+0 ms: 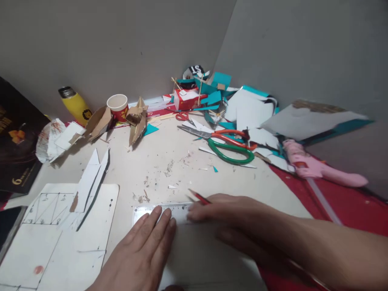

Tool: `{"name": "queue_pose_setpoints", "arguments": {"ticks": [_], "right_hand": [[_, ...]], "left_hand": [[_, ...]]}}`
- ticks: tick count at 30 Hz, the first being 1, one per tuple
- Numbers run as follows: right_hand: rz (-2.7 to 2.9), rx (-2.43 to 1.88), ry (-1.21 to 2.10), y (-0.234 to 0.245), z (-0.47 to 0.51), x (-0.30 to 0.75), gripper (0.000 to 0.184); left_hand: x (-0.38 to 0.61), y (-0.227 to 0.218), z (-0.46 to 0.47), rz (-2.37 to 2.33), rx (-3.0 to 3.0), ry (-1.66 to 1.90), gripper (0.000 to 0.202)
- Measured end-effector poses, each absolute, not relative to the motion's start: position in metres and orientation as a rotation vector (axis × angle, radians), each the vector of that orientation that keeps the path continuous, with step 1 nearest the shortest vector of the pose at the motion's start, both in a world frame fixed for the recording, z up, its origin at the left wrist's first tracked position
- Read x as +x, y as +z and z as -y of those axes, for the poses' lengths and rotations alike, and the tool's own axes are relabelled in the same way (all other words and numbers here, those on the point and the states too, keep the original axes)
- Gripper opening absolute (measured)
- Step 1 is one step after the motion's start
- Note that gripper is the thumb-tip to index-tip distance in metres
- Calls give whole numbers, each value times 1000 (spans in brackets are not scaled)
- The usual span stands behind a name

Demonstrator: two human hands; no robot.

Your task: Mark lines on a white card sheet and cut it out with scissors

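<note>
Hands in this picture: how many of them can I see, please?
2. The left hand lies across the clear ruler, at lower centre. The right hand, slightly blurred, is at the ruler's right part, with a pencil. No other hand shows.

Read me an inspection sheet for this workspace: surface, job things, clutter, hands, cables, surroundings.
Surface: pale tabletop, small scraps scattered; red material at right.
Job things: transparent ruler; pencil.
Clutter: scissors with orange and green handles, pink glue gun, card offcuts, paper cup, yellow bottle, line-marked card.
Hands: left hand flat, fingers on the ruler; right hand blurred, gripping the pencil.
Cables: nothing seen for certain.
Surroundings: grey walls; dark printed box at left.
</note>
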State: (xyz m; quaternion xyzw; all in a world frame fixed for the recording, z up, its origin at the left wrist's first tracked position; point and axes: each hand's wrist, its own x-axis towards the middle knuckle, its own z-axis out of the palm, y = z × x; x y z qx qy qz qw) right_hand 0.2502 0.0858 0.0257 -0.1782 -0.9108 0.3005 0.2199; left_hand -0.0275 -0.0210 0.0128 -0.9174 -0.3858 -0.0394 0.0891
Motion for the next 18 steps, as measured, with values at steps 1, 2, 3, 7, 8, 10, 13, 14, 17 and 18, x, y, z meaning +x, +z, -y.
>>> {"name": "queue_pose_setpoints", "arguments": {"ticks": [1, 2, 3, 7, 8, 10, 13, 14, 17, 18], "right_hand": [[2554, -390, 916, 28, -100, 232, 29], [2618, -324, 981, 29, -113, 215, 26], [2686, -328, 958, 29, -126, 201, 24], [2506, -544, 731, 22, -155, 175, 23], [2493, -495, 813, 19, -156, 174, 22], [2549, -286, 980, 15, -154, 174, 24], [2596, -281, 902, 14, -153, 173, 24], [2561, -379, 853, 16, -153, 171, 24], [2539, -373, 935, 26, -152, 158, 25], [2587, -197, 1076, 29, -152, 153, 25]], "left_hand": [[-28, 11, 20, 1141, -2717, -158, 77], [-29, 8, 20, 1145, -2708, -180, 73], [-29, 5, 21, 1151, -2701, -197, 68], [-28, -16, 26, 1243, -2677, -333, 61], [-27, -21, 28, 1274, -2675, -356, 63], [-26, -25, 30, 1318, -2696, -344, 65], [-24, -19, 29, 1319, -2745, -274, 79], [-24, -15, 27, 1306, -2754, -243, 83], [-23, -5, 23, 1260, -2753, -127, 75], [-22, -3, 22, 1241, -2753, -108, 73]]}}
